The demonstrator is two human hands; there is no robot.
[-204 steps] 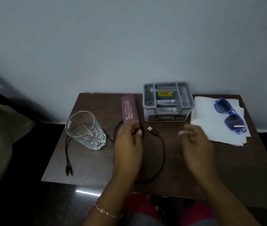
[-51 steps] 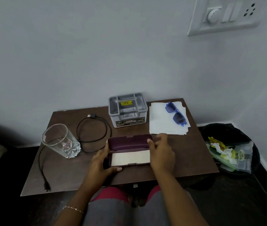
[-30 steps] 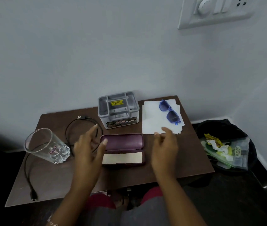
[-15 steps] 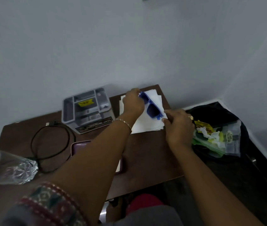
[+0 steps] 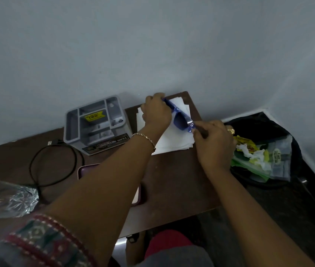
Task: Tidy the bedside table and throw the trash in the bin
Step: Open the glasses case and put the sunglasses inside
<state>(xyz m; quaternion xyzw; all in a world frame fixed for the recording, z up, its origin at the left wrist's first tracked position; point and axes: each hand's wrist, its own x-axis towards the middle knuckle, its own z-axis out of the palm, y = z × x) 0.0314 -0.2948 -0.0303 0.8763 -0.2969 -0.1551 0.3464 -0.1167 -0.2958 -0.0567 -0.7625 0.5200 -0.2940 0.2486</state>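
Both hands' grip now on blue sunglasses (image 5: 179, 117), left forearm (image 5: 102, 180) across open case (image 5: 84, 169)

Grey organizer box (image 5: 95, 124) showing "OPEL" in white on front label strip. Yellow price sticker (image 5: 94, 116) lying inside box, print too blurred for reading. Packet (image 5: 277, 160) in bin (image 5: 295, 151) bearing round logo, illegible.

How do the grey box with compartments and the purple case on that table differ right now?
The grey organiser box stands in full view by the wall; the purple case lies nearer the person, mostly hidden under the left forearm. The organiser is tall, blocky, and has a yellow sticker; the case looks low and flat with rounded corners. Both rest on the brown table, and neither is being touched.
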